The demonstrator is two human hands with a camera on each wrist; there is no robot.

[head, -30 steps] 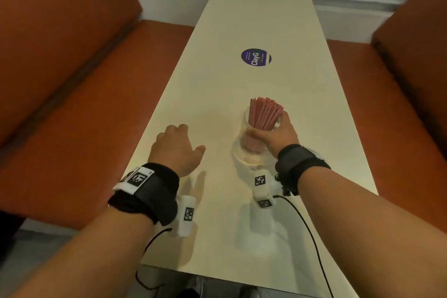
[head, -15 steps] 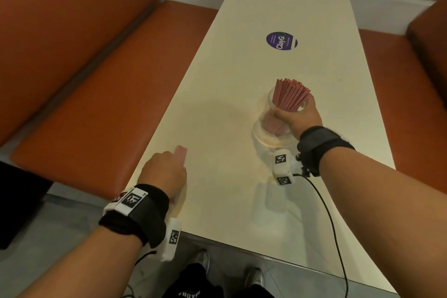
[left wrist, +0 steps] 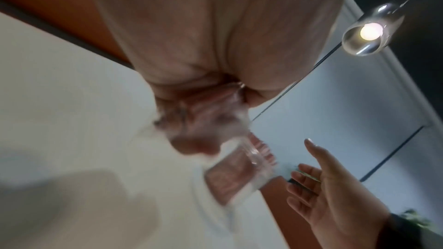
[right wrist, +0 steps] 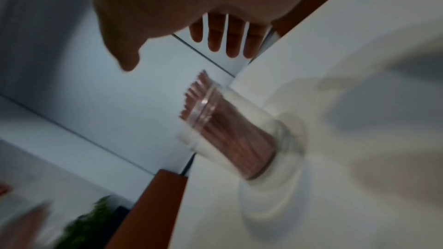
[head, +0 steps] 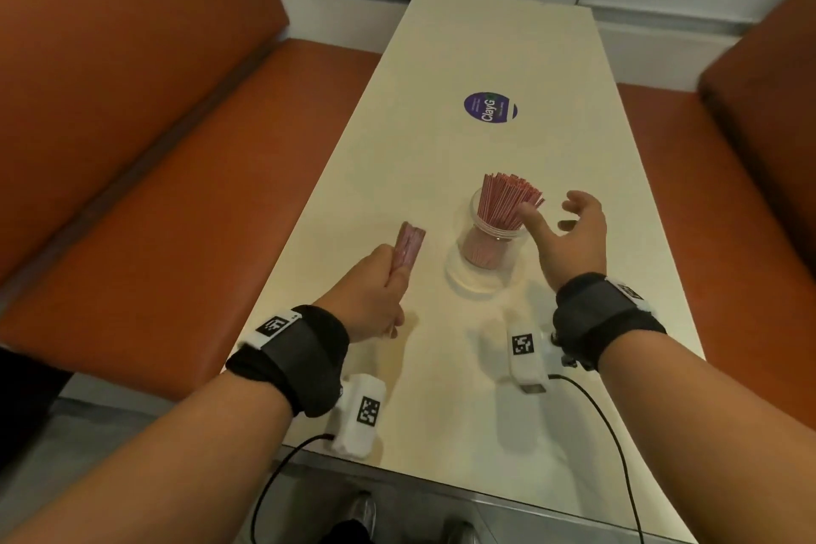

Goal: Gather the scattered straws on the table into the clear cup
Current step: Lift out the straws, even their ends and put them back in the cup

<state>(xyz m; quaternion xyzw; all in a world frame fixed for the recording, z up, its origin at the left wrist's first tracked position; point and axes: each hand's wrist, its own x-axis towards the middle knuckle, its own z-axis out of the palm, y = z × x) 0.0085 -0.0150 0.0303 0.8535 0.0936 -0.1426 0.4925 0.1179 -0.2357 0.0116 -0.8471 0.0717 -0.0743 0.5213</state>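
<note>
left hand holds a bundle of straws beside the filled clear cup

the left hand (head: 368, 296) is curled round a small bundle of pink straws (head: 99, 250), whose ends stick up past the fingers, raised over the left part of the tabletop (head: 441, 172) just left of the clear cup (head: 483, 261). in the left wrist view the grip is blurred, but the fingers are folded round the bundle.

the clear cup stands upright on the tabletop between the two hands. it is packed with red-and-white striped straws (head: 508, 203) that fan out above its rim and lean toward the right.

the right hand (head: 569, 239) hovers just right of the cup, holding nothing, with fingers spread and loosely bent and the thumb pointing toward the straw tops. it is apart from the cup wall; whether the thumb touches the straw tips cannot be told.

farther along the tabletop lies a round purple sticker (head: 490, 107). orange benches (head: 145, 137) flank the tabletop on both sides. both wrists wear black bands (head: 291, 360) carrying white marker blocks.
</note>
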